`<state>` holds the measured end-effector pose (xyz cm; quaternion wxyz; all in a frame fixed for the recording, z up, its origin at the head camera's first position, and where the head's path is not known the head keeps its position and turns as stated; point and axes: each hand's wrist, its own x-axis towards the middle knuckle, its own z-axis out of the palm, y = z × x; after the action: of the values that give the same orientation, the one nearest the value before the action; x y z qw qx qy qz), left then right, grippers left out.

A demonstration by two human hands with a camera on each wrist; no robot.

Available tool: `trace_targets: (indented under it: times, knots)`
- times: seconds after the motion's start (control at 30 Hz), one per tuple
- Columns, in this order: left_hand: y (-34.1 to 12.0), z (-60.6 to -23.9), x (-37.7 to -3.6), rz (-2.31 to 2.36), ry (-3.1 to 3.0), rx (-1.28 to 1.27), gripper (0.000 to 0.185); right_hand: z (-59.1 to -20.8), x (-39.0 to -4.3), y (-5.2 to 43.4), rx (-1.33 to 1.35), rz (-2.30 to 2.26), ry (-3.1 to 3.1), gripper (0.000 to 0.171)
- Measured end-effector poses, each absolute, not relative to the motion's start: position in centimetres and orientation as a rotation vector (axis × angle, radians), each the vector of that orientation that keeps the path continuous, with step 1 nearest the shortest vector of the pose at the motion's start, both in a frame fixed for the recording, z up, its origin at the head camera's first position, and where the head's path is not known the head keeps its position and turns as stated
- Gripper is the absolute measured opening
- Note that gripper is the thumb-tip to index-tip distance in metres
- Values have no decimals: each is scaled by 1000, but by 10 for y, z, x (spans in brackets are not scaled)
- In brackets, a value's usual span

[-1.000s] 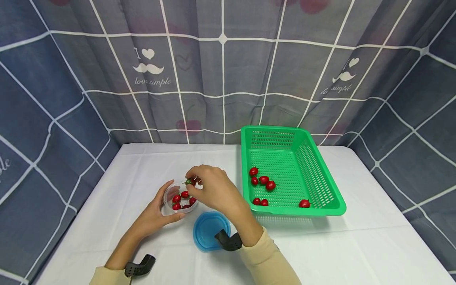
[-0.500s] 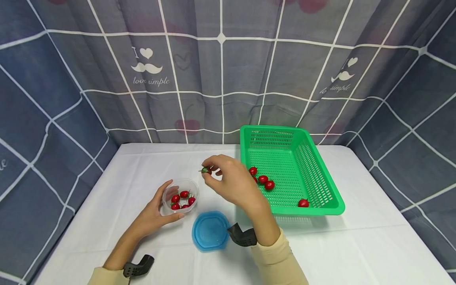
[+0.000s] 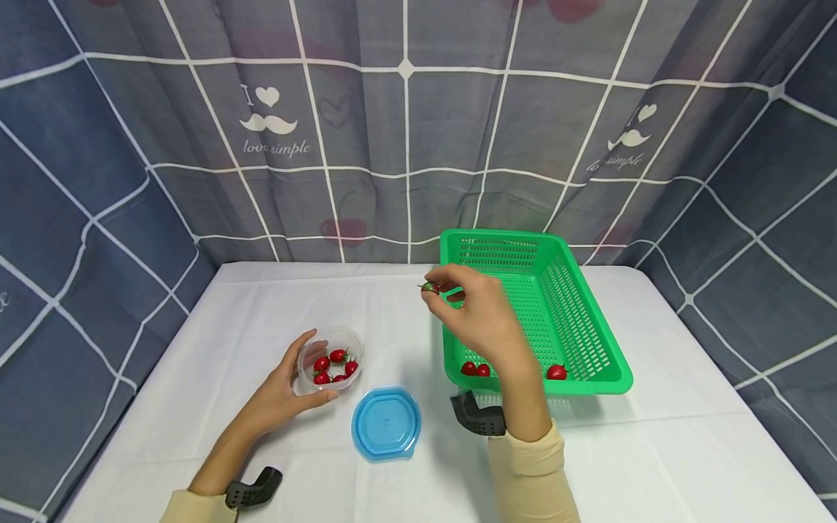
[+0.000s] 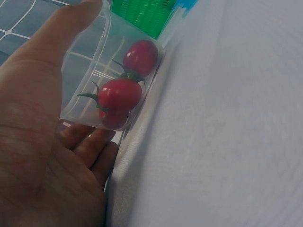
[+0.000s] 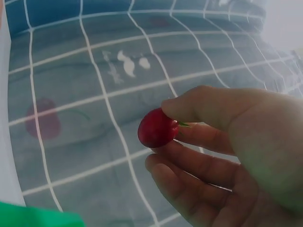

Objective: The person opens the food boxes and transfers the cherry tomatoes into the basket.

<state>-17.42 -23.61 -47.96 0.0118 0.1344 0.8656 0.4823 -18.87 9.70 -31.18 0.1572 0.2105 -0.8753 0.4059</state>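
My left hand holds a clear plastic container on the white table, thumb on one side and fingers on the other. Inside it lie several red cherry tomatoes; in the left wrist view, green stems show on the tomatoes. My right hand pinches one cherry tomato between thumb and fingertips, above the left rim of the green basket. In the right wrist view that tomato has its green stem toward the palm. Part of the basket is hidden by the right hand and forearm.
A blue lid lies on the tablecloth between the container and the basket. Near the basket's front wall are two tomatoes on the left and one tomato farther right. A grey checked curtain surrounds the table.
My right hand has lifted the pinched tomato out from over the container and carried it right and away to the basket's left rim. My left hand stays on the container.
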Motion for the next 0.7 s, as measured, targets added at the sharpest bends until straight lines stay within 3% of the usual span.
trace_targets:
  times: [0.7]
  knots:
    - [-236,-479,-174,1491,2705,400,108,-329,-215,155,264,1177,-2631,26]
